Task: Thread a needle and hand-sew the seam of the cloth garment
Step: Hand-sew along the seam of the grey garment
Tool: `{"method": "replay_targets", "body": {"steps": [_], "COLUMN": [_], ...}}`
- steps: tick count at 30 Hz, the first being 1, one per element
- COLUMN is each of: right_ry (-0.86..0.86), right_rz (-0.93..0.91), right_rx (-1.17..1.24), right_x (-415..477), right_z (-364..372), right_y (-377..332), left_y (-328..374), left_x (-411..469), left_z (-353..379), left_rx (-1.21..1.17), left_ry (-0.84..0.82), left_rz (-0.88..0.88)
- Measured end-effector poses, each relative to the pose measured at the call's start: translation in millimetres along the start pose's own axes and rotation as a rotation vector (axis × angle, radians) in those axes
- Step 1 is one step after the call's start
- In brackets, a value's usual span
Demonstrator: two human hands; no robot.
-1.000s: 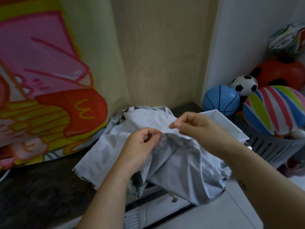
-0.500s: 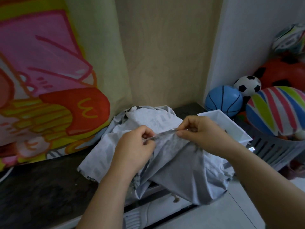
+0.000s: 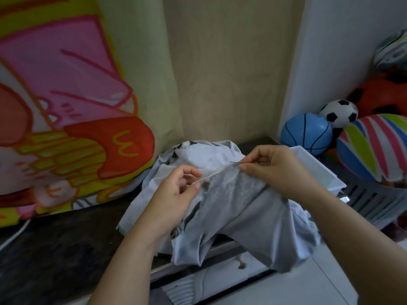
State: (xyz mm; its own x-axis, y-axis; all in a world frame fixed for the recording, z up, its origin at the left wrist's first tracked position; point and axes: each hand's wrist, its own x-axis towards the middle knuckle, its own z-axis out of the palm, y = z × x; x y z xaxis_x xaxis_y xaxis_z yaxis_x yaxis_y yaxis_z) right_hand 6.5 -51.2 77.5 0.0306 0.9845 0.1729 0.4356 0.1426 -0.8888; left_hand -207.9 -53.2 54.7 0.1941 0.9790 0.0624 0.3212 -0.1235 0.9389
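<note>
A pale grey garment (image 3: 237,208) with dark printed patches lies bunched over the edge of a dark counter (image 3: 55,249). My left hand (image 3: 176,194) pinches the garment's seam edge between thumb and fingers. My right hand (image 3: 277,170) pinches the same seam further right, and the edge is stretched taut between both hands. A thin needle (image 3: 234,161) pokes out to the left of my right fingertips. The thread itself is too fine to make out.
A bright cartoon-printed cloth (image 3: 66,106) hangs at the left against the wall. A white plastic tray (image 3: 317,168) sits behind my right hand. At the right a grey basket (image 3: 372,201) holds a striped ball (image 3: 374,148), with a blue ball (image 3: 306,134) and others behind.
My right hand dropped from above the cloth to the seam and now pinches it with the needle showing. The seam has been pulled taut, and my hands are slightly further apart.
</note>
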Motion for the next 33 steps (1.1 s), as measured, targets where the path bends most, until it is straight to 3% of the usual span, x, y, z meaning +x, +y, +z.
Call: {"method": "replay_targets", "body": {"steps": [6, 11, 14, 16, 20, 21, 25, 33], "right_ry": [-0.013, -0.017, 0.005, 0.015, 0.083, 0.098, 0.091, 0.101], "right_rz": [-0.047, -0.076, -0.084, -0.092, -0.103, -0.103, -0.114, -0.125], "right_rx": [0.01, 0.007, 0.029, 0.013, -0.088, -0.111, -0.124, -0.103], "right_x": [2, 2, 2, 2, 4, 5, 2, 2], "right_z": [3, 8, 8, 7, 11, 13, 21, 14], "right_y": [-7, -11, -13, -15, -15, -15, -18, -19], "left_y": [-5, -8, -7, -2, 14, 18, 17, 1], "left_x": [-2, -6, -7, -9, -17, -19, -17, -9], "left_z": [-12, -15, -17, -15, -3, 4, 33, 24], "left_rx": [-0.206, -0.119, 0.049, 0.179, 0.644, 0.734, 0.885, 0.75], "left_ry": [-0.138, -0.182, -0.11, 0.026, 0.41, 0.419, 0.255, 0.348], "left_rz": [-0.129, -0.042, -0.043, -0.021, 0.339, 0.353, 0.089, 0.177]}}
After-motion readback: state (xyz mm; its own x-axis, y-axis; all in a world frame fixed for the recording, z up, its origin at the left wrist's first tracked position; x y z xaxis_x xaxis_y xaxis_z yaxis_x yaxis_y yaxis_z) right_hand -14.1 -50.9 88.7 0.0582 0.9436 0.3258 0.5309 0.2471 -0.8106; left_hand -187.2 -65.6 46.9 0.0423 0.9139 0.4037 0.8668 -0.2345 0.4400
